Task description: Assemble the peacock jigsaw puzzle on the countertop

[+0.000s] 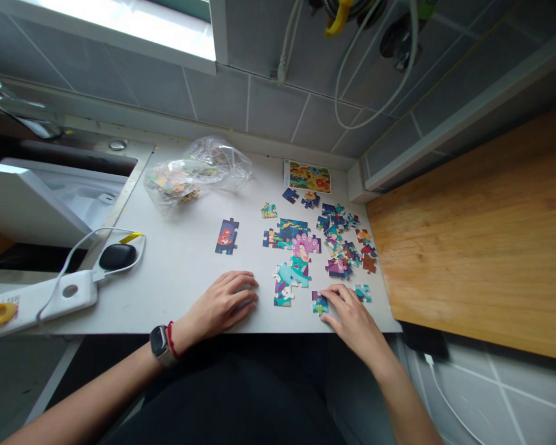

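Observation:
My right hand (pixel 352 318) pinches a puzzle piece (pixel 319 303) with purple and green print, near the front edge of the white countertop (pixel 180 278). Just left of that piece lies a joined section of the jigsaw puzzle (pixel 300 262), with a pink and teal animal on it. My left hand (pixel 225 301) rests palm down on the counter, fingers loosely bent and apart, holding nothing. Above it lies a pair of joined pieces (pixel 227 236) with a red figure. A heap of loose puzzle pieces (pixel 338 241) spreads to the right of the joined section.
A clear plastic bag (pixel 189 176) of more pieces sits at the back left, and a picture card (pixel 308 177) at the back. On the left are a sink (pixel 120 162), a white power strip (pixel 74 293) and a black charger (pixel 117 256). A wooden board (pixel 472 235) borders the right.

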The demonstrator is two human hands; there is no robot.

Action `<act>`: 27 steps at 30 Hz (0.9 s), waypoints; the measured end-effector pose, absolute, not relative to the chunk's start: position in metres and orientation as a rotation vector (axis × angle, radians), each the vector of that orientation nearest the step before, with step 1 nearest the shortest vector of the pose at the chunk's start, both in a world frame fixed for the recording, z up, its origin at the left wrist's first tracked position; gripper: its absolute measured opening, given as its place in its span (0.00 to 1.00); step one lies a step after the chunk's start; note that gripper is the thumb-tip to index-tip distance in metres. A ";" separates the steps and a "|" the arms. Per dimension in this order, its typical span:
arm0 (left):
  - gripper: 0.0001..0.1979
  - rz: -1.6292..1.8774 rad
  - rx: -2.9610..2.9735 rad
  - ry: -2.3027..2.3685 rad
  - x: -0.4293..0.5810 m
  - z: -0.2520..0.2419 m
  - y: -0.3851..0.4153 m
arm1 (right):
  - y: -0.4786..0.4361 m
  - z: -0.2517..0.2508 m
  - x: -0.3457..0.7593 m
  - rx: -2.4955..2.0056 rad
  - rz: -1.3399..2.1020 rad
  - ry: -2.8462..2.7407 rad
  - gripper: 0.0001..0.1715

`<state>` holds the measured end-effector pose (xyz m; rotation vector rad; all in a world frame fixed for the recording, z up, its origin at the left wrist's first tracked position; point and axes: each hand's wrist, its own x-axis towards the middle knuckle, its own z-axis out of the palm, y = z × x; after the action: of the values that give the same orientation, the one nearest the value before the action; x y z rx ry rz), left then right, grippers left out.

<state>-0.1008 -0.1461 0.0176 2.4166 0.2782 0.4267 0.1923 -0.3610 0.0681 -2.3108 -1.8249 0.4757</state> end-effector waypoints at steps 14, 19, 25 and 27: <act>0.07 0.447 2.454 0.298 -0.100 0.013 -0.149 | -0.366 0.062 0.190 -2.200 0.479 -1.742 0.24; 0.07 0.452 2.473 0.297 -0.100 0.011 -0.149 | -0.363 0.055 0.181 -2.122 0.389 -1.761 0.22; 0.07 0.459 2.494 0.299 -0.099 0.012 -0.150 | -0.361 0.049 0.176 -2.020 0.347 -1.797 0.20; 0.07 0.461 2.500 0.304 -0.099 0.013 -0.151 | -0.363 0.047 0.180 -1.992 0.320 -1.808 0.18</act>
<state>-0.0989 -0.1505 0.0128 2.5005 0.3044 0.4610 0.1801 -0.3628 0.0467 -1.9916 -1.8083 0.3202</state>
